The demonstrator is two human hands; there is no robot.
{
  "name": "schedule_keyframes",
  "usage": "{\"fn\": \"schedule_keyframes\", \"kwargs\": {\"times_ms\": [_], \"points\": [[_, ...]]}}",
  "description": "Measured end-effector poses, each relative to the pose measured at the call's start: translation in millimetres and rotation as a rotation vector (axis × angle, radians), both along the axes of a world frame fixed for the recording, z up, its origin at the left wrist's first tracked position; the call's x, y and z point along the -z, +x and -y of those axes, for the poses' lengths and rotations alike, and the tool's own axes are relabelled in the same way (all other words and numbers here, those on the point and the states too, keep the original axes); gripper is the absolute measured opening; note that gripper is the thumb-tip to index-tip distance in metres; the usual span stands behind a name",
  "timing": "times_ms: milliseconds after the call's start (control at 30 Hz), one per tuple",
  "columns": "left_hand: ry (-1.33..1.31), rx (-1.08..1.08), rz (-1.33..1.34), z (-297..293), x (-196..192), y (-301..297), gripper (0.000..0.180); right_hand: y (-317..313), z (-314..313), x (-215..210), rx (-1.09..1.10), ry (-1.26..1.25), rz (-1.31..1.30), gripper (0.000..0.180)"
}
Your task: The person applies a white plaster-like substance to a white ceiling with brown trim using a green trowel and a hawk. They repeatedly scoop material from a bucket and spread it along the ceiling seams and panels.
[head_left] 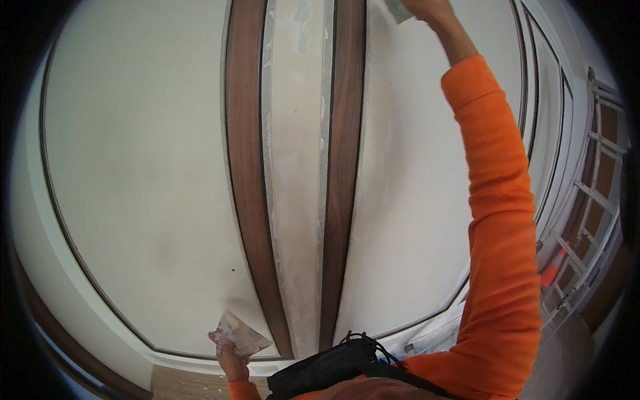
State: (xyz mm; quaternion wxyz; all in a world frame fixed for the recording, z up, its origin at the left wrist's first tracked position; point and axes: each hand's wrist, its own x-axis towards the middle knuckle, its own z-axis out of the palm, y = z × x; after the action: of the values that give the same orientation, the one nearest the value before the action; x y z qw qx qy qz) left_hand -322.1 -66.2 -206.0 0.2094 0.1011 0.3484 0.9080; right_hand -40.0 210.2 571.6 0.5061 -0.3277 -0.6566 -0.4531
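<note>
My right hand [433, 9] is raised to the top edge of the view, closed around a flat-bladed tool that looks like a putty knife [399, 9]. Its pale blade lies near the right white panel [420, 153], and the rest is cut off by the frame. Low on the left, my left hand [231, 365] grips another putty knife [244, 335], its wide triangular blade smeared with pale filler. That blade is by the lower part of the left white panel [147, 173]. Two brown wood strips [248, 133] flank a whitish, patchily filled strip [297, 160].
A metal ladder [593, 193] leans at the far right, with an orange-red object [551, 273] beside it. A black pouch [323, 368] hangs at my front. Wood-look flooring [180, 385] shows at the lower left, and clear plastic sheeting [423, 339] lies at the wall's foot.
</note>
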Motion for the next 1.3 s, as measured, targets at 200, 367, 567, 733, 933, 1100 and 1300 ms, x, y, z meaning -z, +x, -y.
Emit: {"fn": "schedule_keyframes", "kwargs": {"times_ms": [200, 367, 567, 733, 933, 1100, 1300], "points": [[-0.140, 0.089, 0.108, -24.3, -21.8, 31.1, 0.040, 38.6, -58.8, -10.2, -0.270, 0.284, -0.014, 0.020], [-0.193, 0.141, 0.035, -29.1, -4.9, 22.1, 0.043, 12.9, -55.4, 3.6, -0.235, 0.300, 0.161, 0.023], [-0.360, 0.021, -0.142, -14.5, 18.0, 5.2, 0.046, -18.3, -66.7, 57.5, -0.167, 0.195, 0.164, 0.023], [-0.204, 0.073, -0.066, -20.0, -24.9, 27.8, 0.044, -19.9, -62.8, 120.3, -0.165, 0.214, 0.180, 0.025], [0.028, 0.172, 0.152, -14.5, -13.4, 18.0, 0.044, -13.5, -50.4, 196.4, -0.176, 0.194, 0.274, 0.039], [-0.100, 0.078, 0.016, -10.6, -15.1, 24.0, 0.043, -2.2, -64.1, 178.4, -0.215, 0.244, 0.180, 0.039], [-0.174, 0.124, 0.168, -17.2, -46.5, 45.9, 0.039, -2.3, -74.8, 100.5, -0.193, 0.202, 0.195, 0.015]]}}
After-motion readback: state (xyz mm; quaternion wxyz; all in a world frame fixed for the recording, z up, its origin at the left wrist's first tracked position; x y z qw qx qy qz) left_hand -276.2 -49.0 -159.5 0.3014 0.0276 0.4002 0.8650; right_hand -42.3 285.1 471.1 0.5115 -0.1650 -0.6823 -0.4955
